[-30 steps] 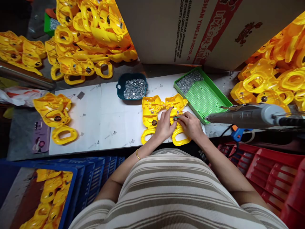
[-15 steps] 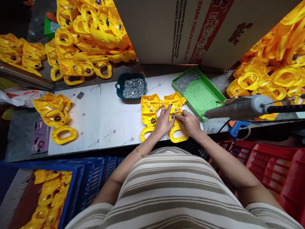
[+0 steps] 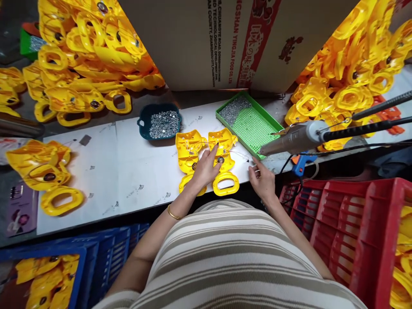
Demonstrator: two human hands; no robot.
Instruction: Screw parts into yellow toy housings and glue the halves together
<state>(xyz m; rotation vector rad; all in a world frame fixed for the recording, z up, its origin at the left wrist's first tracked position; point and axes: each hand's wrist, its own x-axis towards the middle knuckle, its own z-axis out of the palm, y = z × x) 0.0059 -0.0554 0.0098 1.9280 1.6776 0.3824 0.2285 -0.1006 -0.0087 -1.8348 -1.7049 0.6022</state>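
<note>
Two yellow plastic shell halves lie side by side before me, each with a ring handle and a round metal part inside. My left hand (image 3: 206,169) rests over the inner edge of the right shell half (image 3: 222,143), its index finger stretched onto the upper part; nothing is visibly gripped. It partly covers the left shell half (image 3: 186,148). A thin wire (image 3: 237,153) runs out of the right shell half to a small dark end on the white sheet. Just below that end is my right hand (image 3: 263,180), off the shell, fingers loosely bent and apart, with nothing seen in them.
A dark green bowl of screws (image 3: 141,124) and a green tray (image 3: 265,116) with screws stand behind. An electric screwdriver (image 3: 291,139) hangs right, above a blue glue gun (image 3: 301,165). Another yellow shell (image 3: 38,163) lies left. Yellow piles, a carton (image 3: 199,47), blue crates and red crate (image 3: 347,223) surround me.
My right hand has left the round part in the right shell half and moved right, beside the wire's end. My left hand stays on the shell. The view has shifted right.
</note>
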